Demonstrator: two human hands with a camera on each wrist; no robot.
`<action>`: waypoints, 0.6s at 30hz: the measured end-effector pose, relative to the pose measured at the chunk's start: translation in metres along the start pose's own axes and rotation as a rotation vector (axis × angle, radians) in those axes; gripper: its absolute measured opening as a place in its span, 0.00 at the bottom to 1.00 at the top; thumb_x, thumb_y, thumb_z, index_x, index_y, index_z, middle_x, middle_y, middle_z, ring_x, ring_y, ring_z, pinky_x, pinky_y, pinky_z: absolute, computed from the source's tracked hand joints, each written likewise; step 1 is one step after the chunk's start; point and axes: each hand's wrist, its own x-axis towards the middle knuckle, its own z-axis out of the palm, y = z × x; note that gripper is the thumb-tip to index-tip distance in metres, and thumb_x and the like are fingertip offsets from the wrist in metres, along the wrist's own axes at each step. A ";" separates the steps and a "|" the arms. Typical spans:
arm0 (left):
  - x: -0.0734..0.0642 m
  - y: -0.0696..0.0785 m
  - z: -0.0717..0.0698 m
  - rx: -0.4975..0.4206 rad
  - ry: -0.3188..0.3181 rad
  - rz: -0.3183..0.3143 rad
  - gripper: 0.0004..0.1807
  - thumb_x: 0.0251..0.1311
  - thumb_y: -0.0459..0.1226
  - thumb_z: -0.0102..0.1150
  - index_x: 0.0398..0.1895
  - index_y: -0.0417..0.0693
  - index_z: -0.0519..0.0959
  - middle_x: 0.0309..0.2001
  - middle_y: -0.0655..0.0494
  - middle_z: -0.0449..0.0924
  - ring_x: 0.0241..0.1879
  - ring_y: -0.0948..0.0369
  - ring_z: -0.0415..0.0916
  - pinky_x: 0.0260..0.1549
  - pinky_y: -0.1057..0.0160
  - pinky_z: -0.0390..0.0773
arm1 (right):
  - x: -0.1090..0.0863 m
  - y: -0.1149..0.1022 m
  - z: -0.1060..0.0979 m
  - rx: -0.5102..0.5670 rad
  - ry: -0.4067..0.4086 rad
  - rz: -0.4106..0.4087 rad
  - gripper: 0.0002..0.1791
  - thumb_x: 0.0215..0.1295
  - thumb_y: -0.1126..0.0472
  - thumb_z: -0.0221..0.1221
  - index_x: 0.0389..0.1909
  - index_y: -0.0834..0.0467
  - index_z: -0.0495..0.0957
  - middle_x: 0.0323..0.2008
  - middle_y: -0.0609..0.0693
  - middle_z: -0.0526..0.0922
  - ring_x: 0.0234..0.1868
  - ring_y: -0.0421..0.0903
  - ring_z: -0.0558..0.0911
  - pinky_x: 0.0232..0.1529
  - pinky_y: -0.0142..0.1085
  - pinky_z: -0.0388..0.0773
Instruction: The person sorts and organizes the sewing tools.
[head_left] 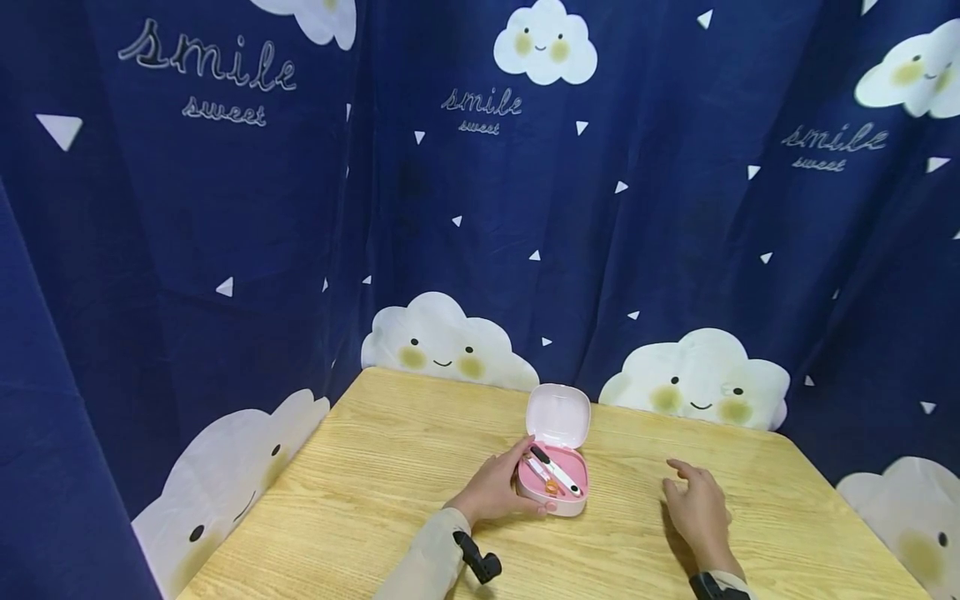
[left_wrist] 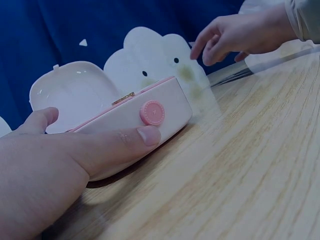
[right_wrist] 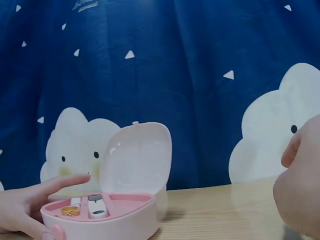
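Observation:
A small white-and-pink case (head_left: 572,506) stands on the table with its hinged lid (head_left: 558,415) raised. My left hand (head_left: 495,490) holds it from the left side, thumb along the front wall near a round pink button (left_wrist: 152,113) and a finger at the back corner. In its pink tray lie a slim white tool with a black end (head_left: 561,473), a small orange-gold piece (head_left: 552,487) and a thin whitish tool partly covered. To the right of the case, my right hand (head_left: 697,507) hovers over the table with loosely bent fingers, holding nothing.
The light wooden table (head_left: 390,433) reaches back to a dark blue curtain (head_left: 480,208) printed with clouds and triangles. The curtain also hangs along the left and right sides. A black wrist camera (head_left: 480,560) sits on the left sleeve.

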 end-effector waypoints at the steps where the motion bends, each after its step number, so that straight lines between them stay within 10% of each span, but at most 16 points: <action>1: 0.000 0.000 0.000 0.000 -0.001 -0.001 0.67 0.43 0.62 0.81 0.84 0.62 0.52 0.75 0.59 0.66 0.71 0.54 0.65 0.72 0.48 0.62 | 0.000 0.002 0.000 -0.004 -0.009 0.012 0.23 0.73 0.61 0.57 0.66 0.62 0.76 0.58 0.68 0.76 0.57 0.73 0.74 0.41 0.69 0.70; 18: 0.001 0.001 0.001 0.009 -0.002 0.007 0.66 0.45 0.65 0.79 0.85 0.59 0.51 0.77 0.59 0.62 0.74 0.55 0.61 0.72 0.49 0.63 | 0.001 0.021 0.003 -0.112 -0.115 0.098 0.24 0.72 0.59 0.58 0.65 0.64 0.77 0.57 0.69 0.80 0.52 0.78 0.76 0.41 0.72 0.71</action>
